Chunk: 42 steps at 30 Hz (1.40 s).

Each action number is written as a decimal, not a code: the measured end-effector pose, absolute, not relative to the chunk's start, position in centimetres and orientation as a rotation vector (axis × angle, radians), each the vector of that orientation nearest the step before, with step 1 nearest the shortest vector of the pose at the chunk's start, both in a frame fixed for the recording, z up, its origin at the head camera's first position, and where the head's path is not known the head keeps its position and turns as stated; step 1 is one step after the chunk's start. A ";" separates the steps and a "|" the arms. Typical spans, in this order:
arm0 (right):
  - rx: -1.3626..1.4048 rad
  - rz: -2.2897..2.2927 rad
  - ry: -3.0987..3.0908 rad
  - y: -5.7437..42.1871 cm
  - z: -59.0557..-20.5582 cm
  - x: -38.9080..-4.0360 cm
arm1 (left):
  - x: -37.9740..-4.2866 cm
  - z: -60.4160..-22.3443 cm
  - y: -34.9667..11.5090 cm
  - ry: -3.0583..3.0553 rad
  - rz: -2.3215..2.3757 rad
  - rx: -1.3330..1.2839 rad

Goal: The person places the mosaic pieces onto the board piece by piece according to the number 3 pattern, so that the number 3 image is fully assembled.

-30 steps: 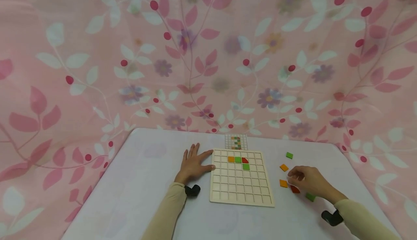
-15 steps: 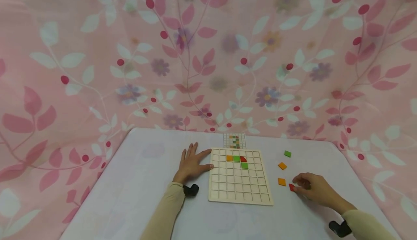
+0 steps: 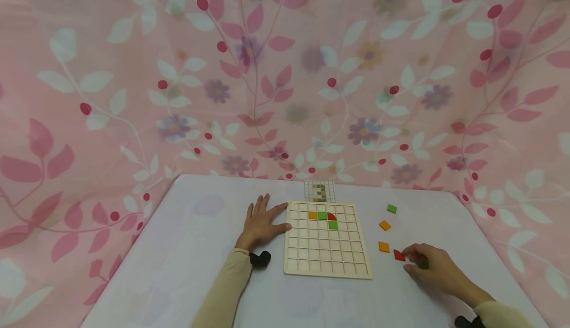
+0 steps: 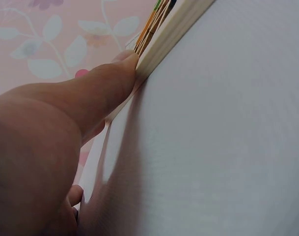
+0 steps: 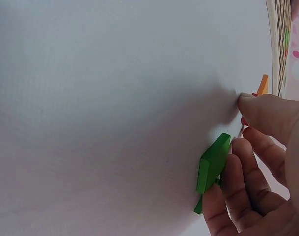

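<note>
In the head view a pale wooden grid board [image 3: 327, 254] lies flat, with an orange tile [image 3: 313, 215], two green tiles and a round-edged red piece [image 3: 331, 216] in its cells. My left hand [image 3: 261, 225] is spread at the board's left side, thumb and index fingertip against its edge. To the right, my right hand [image 3: 434, 266] is low over the table, index fingertip at a loose red piece [image 3: 399, 255], thumb a little apart. Beneath its loosely bent fingers, the right wrist view shows a green tile [image 5: 214, 162] and part of another green piece [image 5: 198, 205].
Behind the board lies a small card [image 3: 319, 191] printed with a coloured grid pattern. Right of the board are a green tile [image 3: 392, 209], a far orange tile [image 3: 385, 225] and a nearer orange tile [image 3: 384, 247]. A floral curtain [image 3: 276, 95] hangs behind the table.
My right hand has drawn back slightly toward the near right, its fingertips now on the near-right side of the loose red piece, which shows more fully. The left hand stays at the board.
</note>
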State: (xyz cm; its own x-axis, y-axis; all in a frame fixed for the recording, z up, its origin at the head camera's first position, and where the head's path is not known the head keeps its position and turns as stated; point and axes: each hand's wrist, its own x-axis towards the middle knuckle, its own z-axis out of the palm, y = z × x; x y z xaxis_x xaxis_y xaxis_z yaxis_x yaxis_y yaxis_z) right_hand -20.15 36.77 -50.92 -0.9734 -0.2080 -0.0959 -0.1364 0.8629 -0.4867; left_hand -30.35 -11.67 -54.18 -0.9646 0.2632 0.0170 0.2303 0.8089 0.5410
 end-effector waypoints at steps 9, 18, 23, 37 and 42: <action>-0.260 -0.793 2.920 35.6 -51.1 -19.7 | -30.4 -54.2 -12.0 2.931 0.857 0.401; -0.365 -0.857 2.986 33.9 -50.9 -19.4 | -30.6 -54.2 -12.2 2.935 0.863 0.400; -0.354 -0.844 3.024 32.8 -51.3 -20.2 | -30.7 -54.3 -12.2 2.946 0.854 0.402; -0.244 -0.773 3.022 31.3 -51.9 -21.5 | -30.5 -54.4 -11.7 2.933 0.854 0.412; -0.253 -0.696 3.017 30.6 -52.1 -21.6 | -30.5 -54.5 -11.8 2.935 0.860 0.417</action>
